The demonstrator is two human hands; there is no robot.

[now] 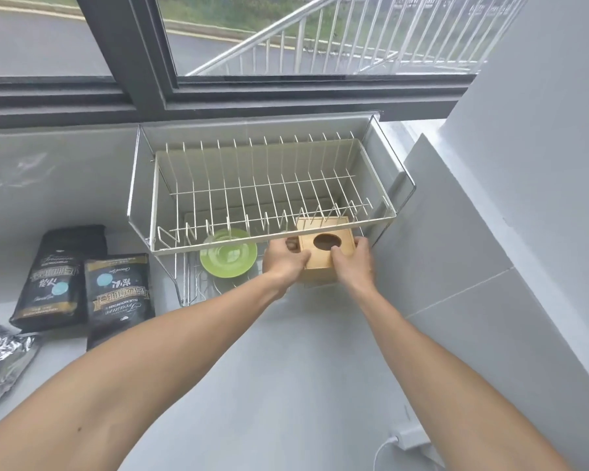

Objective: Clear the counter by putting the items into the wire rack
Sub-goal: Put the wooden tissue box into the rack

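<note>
Both hands are on the square light-wood box with a round dark hole in its top (325, 248), at the 3 o'clock end of the white two-tier wire rack (252, 185) under the window. Left hand (283, 260) clamps the box's 9 o'clock edge, fingers (291, 245) wrapped around the side. Right hand (352, 263) clamps the 3 o'clock edge, thumb near the hole. So both sets of fingers are clenched on the box, nothing released. The box sits in the lower tier, partly under the top tier's front rail; whether it rests on the wires or is carried by the hands, I cannot tell. My read: placing step for the box, nearly seated, release not yet done. Already in the lower tier: round lime-green plate (228, 254), just at 9 o'clock of the box, apart from it. Top tier holds nothing. Left on the grey counter (286, 368): two black printed coffee bags, one at the back (60, 277) and one in front (118, 297), overlapping, well out at 9 o'clock of the rack; plus a crinkled silver foil pack (0, 362) at the frame's 8 o'clock edge, partly cut off. Estimate: two of five visible items in or going in, three to go. A white plug and cable (397, 440) sit at 5 o'clock by the wall, probably not part of the job.
</note>
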